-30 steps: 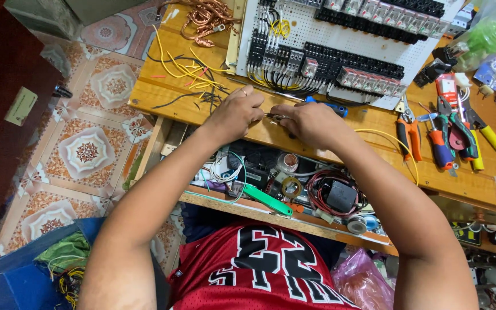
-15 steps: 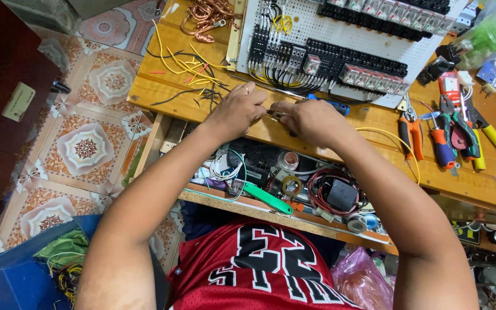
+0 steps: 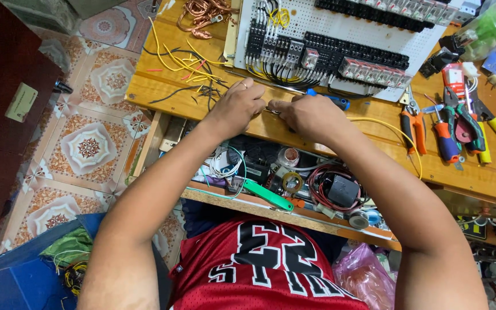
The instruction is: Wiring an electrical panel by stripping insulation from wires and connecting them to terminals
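The right hand (image 3: 311,115) is closed around a blue-handled screwdriver (image 3: 329,100), whose handle sticks out past the knuckles toward the panel (image 3: 340,34). The left hand (image 3: 237,106) is closed too, its fingertips pinching something small just in front of the right hand; it looks like the end of a wire, but it is too small to tell. Both hands rest on the wooden counter (image 3: 162,89), touching or nearly touching each other, just beside the lower edge of the panel.

As a judgement, the wiring is well under way but not finished. The panel already carries rows of black terminal blocks and relays, and a bundle of black wires (image 3: 285,73) runs from its lower row, so many connections look made. Loose yellow wires (image 3: 182,60), cut black scraps and a heap of copper strands (image 3: 202,11) lie to the left of the hands, and a long yellow wire (image 3: 394,132) trails free to the right, so more leads are probably left to fit.

Pliers and cutters (image 3: 454,126) lie well to the right, untouched.

Against the earlier frames little differs: the hands keep the same grips at the same spot, and the view has only shifted slightly.
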